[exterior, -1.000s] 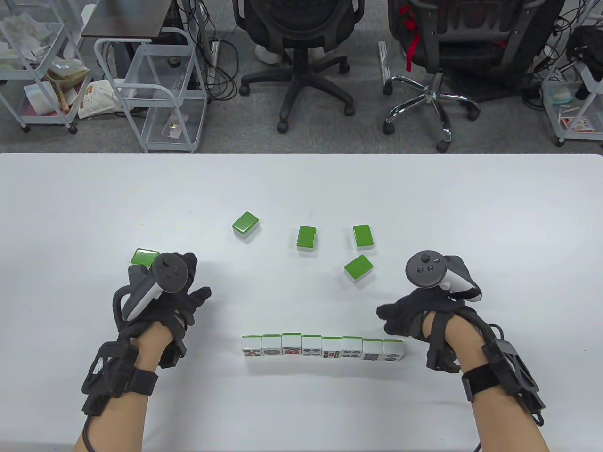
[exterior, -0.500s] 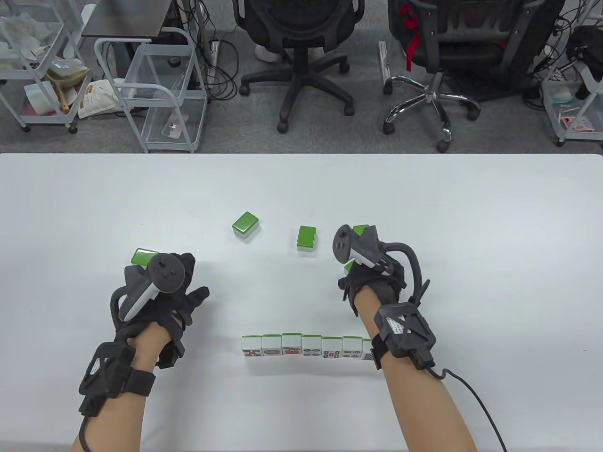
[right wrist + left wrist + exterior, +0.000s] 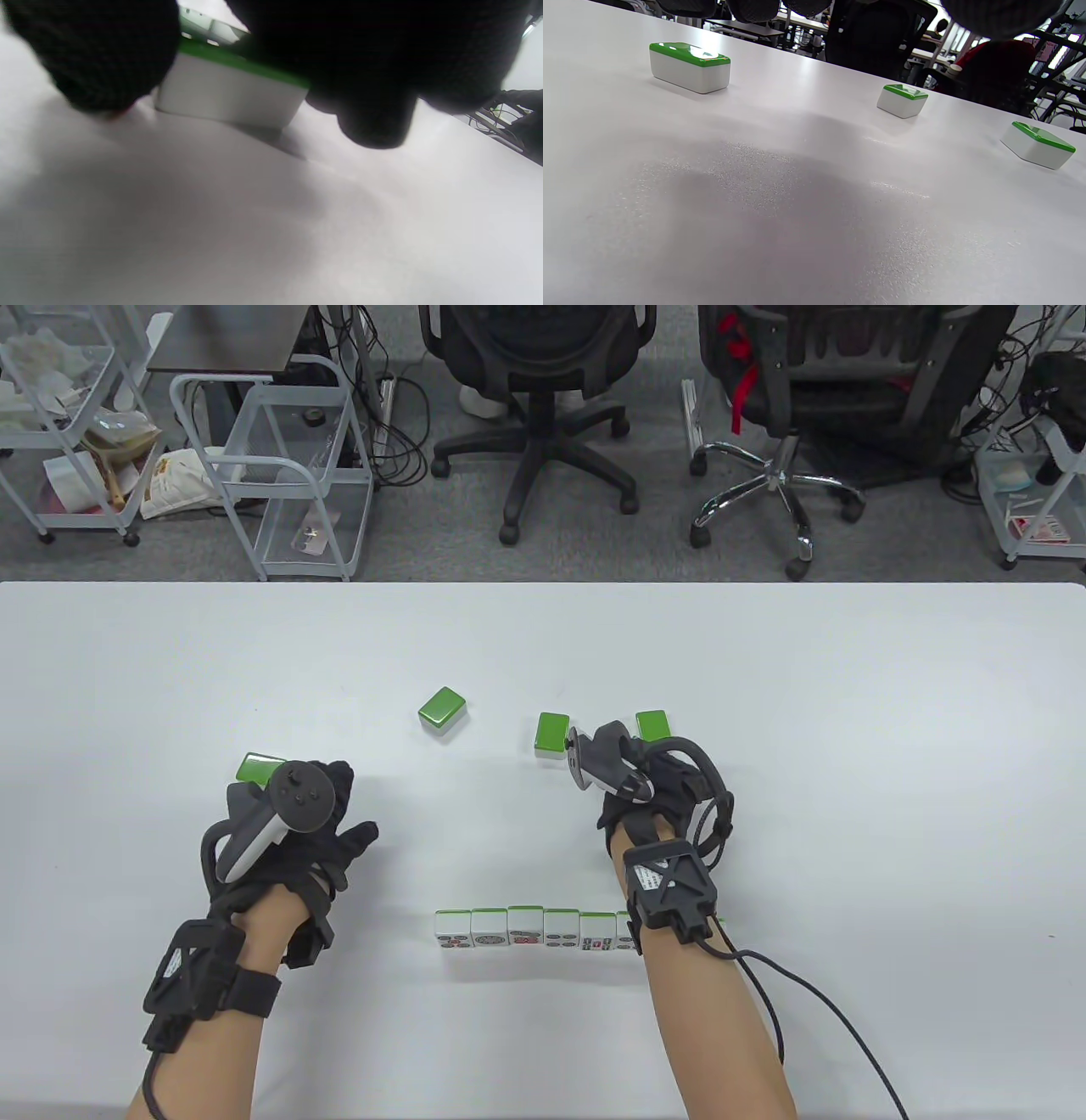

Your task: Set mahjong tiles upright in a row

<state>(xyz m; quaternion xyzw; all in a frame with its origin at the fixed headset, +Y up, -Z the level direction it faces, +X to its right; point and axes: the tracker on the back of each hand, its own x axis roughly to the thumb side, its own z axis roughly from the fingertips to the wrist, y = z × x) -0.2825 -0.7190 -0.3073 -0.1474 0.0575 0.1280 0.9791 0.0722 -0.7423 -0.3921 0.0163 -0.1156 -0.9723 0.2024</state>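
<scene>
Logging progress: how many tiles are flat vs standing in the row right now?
Flat tiles: 5, one under the right hand.
Upright tiles in view: 6; the forearm hides the row's end.
Total in view: 11.

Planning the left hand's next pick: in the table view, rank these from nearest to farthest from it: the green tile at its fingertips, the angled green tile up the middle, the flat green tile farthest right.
From the left hand:
1. Green tile at its fingertips, just above-left.
2. Angled green tile, up and right.
3. Farthest-right green tile, beyond the right hand.
</scene>
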